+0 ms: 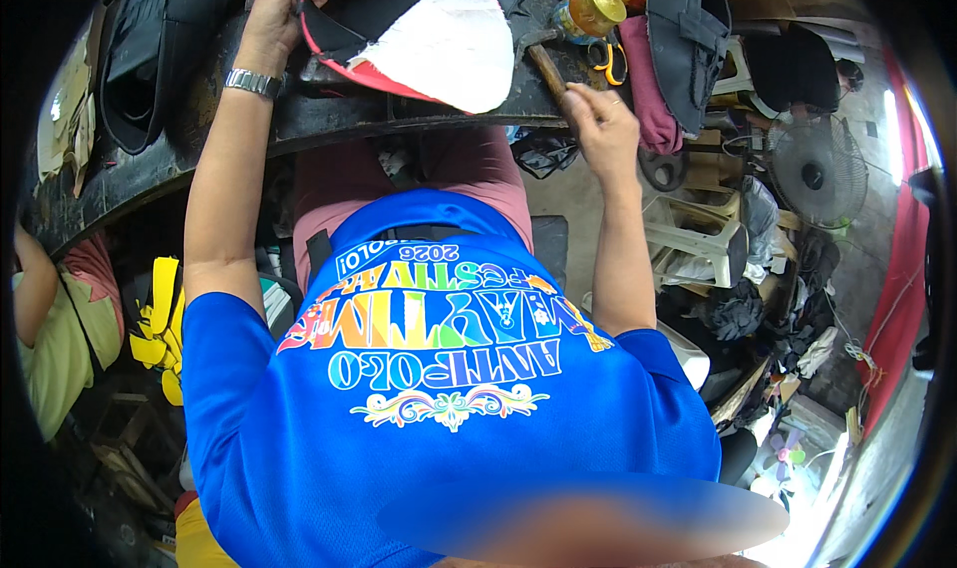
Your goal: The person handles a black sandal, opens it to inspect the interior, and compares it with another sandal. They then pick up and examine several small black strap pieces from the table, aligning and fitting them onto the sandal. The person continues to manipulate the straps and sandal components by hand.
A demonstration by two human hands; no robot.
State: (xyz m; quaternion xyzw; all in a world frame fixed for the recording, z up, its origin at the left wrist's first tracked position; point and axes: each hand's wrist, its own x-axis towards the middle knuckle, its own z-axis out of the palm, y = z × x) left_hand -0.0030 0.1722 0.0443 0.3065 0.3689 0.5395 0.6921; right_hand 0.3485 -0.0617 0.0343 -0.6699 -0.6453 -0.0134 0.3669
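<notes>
1. Only one view is given: a wide fisheye camera worn on the person's head, looking steeply down along their own body.
2. The blue shirt (pixel 439 389) fills the lower centre of the frame, very close to the lens.
3. The dark workbench (pixel 299 120) curves across the upper part of the frame, further off, its straight edge bent by the lens.
4. The left hand (pixel 277 15) sits at the upper left and the right hand (pixel 601 120) at the upper right, both forearms rising from the frame's middle.
5. Dark corners ring the picture; the floor clutter lies along the right rim.
</notes>
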